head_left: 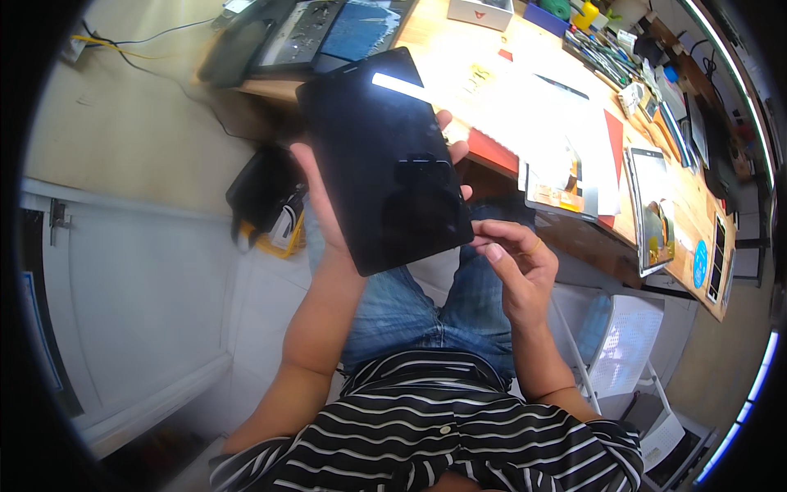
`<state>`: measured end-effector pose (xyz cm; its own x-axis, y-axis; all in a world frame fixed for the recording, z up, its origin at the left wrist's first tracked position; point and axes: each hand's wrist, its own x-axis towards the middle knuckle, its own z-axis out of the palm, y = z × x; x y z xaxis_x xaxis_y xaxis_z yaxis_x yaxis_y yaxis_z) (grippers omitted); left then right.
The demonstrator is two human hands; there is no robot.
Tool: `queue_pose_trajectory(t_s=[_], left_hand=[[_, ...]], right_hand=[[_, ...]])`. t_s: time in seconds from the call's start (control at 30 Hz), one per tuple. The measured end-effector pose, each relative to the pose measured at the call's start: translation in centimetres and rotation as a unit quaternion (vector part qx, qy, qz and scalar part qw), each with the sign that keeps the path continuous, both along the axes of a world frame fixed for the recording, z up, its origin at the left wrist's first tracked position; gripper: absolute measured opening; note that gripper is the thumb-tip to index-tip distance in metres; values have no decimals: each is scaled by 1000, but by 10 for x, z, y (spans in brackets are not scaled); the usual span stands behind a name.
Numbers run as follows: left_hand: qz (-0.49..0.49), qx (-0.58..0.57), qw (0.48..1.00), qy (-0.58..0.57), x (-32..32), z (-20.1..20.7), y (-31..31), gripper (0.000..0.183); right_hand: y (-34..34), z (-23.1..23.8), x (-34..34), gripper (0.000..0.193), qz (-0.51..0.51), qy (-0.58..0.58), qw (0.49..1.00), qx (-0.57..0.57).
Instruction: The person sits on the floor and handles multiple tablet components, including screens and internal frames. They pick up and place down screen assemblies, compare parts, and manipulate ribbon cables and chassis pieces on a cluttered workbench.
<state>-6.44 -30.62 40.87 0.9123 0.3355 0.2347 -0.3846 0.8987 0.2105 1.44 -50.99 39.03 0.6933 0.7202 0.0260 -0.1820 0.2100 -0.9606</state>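
A black tablet [393, 176] lies tilted across my left hand [325, 217], above my lap. My left thumb runs along its left edge, and the fingertips show past its right edge, so the hand supports it from behind. The screen is dark, with a bright white reflection near the top. At the lower right corner of the tablet, my right hand [526, 266] has thumb and fingers pinched close together beside the edge. Anything between those fingertips is too small or hidden to make out.
A wooden workbench [434, 37] spans the far side, holding a device with its inside showing [653, 209], red sheets [494, 152] and several hand tools [602, 57]. A black bag [264, 187] sits below the bench. A white chair [627, 336] stands at the right.
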Motion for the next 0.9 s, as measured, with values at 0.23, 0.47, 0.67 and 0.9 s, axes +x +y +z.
queue_pose_trajectory(t_s=[0.23, 0.47, 0.67, 0.9], left_hand=[[-11, -9, 1000, 0, 4, 0, -7, 114], [-11, -4, 1000, 6, 2, 5, -8, 119], [-13, -6, 1000, 12, 1, 3, -8, 120], [-21, -31, 999, -5, 2, 3, -8, 122]], right_hand=[[1, 0, -1, 21, 9, 52, 999, 4], [3, -2, -3, 18, 18, 60, 998, 5], [2, -4, -2, 18, 24, 63, 998, 10], [2, -3, -3, 18, 24, 66, 997, 15]])
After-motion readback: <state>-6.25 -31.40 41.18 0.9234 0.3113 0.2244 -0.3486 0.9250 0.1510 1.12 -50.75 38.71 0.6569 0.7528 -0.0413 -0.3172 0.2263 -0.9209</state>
